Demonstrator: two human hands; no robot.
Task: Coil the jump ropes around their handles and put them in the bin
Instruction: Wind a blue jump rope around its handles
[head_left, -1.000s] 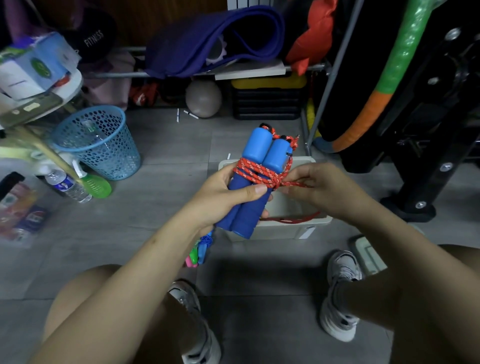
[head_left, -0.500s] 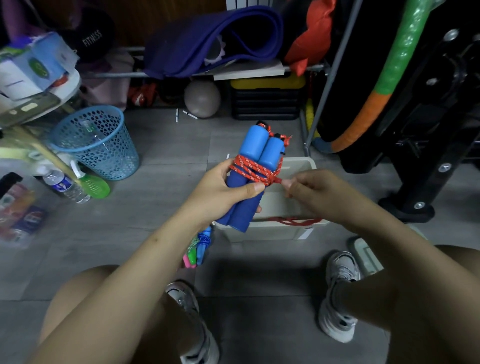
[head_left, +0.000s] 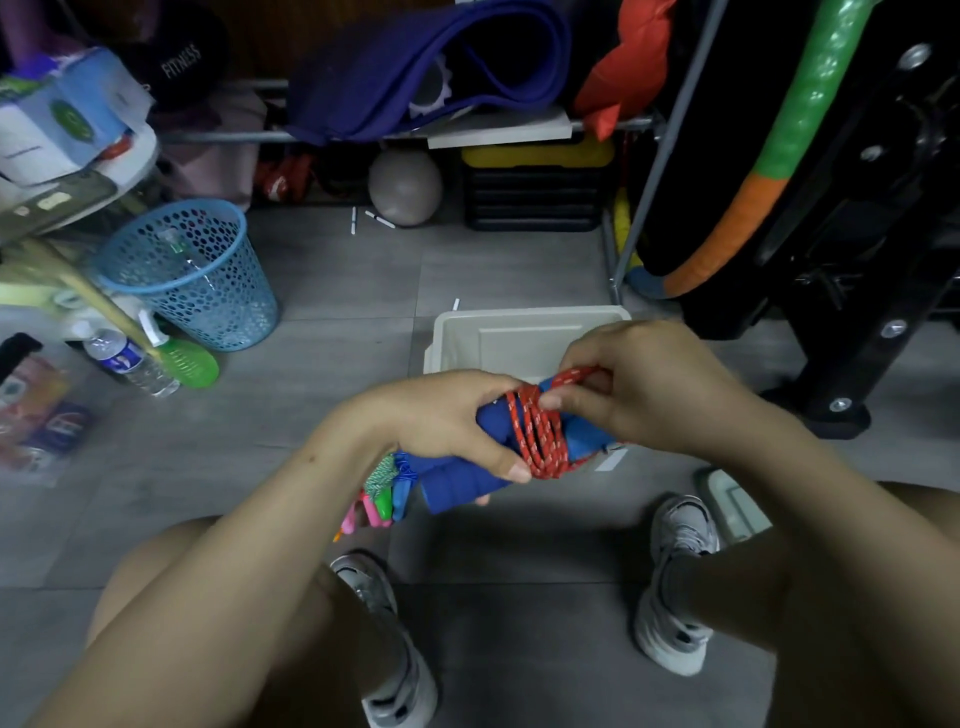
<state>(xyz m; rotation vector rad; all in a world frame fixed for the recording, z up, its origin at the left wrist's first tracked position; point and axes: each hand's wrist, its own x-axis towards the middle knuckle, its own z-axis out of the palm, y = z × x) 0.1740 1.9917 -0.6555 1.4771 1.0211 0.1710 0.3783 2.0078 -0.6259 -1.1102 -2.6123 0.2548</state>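
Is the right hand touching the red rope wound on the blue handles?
Touching. In the head view the right hand pinches a strand of the red rope between thumb and fingers just above the blue handles, which the left hand grips.

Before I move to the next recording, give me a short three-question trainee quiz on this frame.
1. True or false: the red rope is wound around the blue handles.
2. Which hand grips the handles: (a) left hand, (b) right hand, (c) neither?
3. Fill in: the white bin sits on the floor directly ____ the hands, as the head camera sees it.

Key:
1. True; several turns cross the handles.
2. (a); the right hand pinches the rope's free strand instead.
3. Beyond. The bundle is not yet in the bin, and another colourful rope lies on the floor by the left wrist.
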